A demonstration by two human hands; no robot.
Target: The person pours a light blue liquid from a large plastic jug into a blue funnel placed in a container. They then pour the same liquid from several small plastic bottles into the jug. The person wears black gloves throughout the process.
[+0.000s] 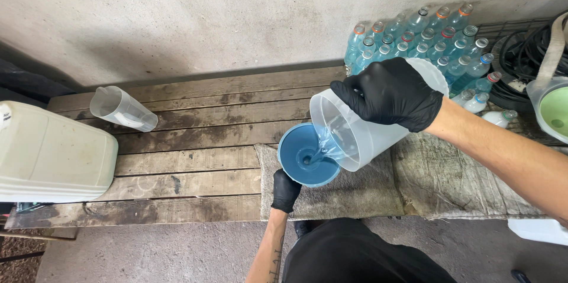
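Note:
My right hand, in a black glove, grips a translucent plastic jug and tilts it down to the left. Blue liquid runs from its lip into a blue funnel. Just below the funnel my left hand, also in a black glove, is closed around something under it; whatever it grips is hidden by the funnel. Both sit over a grey cloth spread on a wooden bench.
A second clear measuring jug lies on the bench at the left. A large white canister stands at the far left. Several capped bottles of blue liquid are stacked by the wall. Black hose coils and a white bucket are at the right.

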